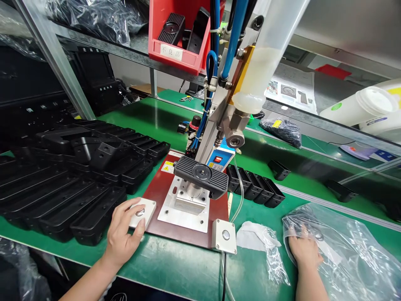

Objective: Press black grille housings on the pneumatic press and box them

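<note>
My left hand (123,232) rests on the left button box (151,212), fingers apart and curved over its round metal button. Inside the mouth of a clear plastic bag (360,255) at the right is my right hand (303,246); its fingertips are among small dark parts and partly hidden, so what they hold cannot be made out. Between the hands, a black ribbed part (202,173) with a round centre sits tilted on the metal fixture (190,200) of a press. The press head (234,138) stands above it, apart. A second button box (224,236) has no hand on it.
Many black trays (90,213) are stacked at the left. Several black housings (257,188) line up behind the press. A red bin (178,52) hangs above, near blue hoses. Crumpled plastic (272,255) lies beside the right button box. White tubs (372,102) are on the upper shelf.
</note>
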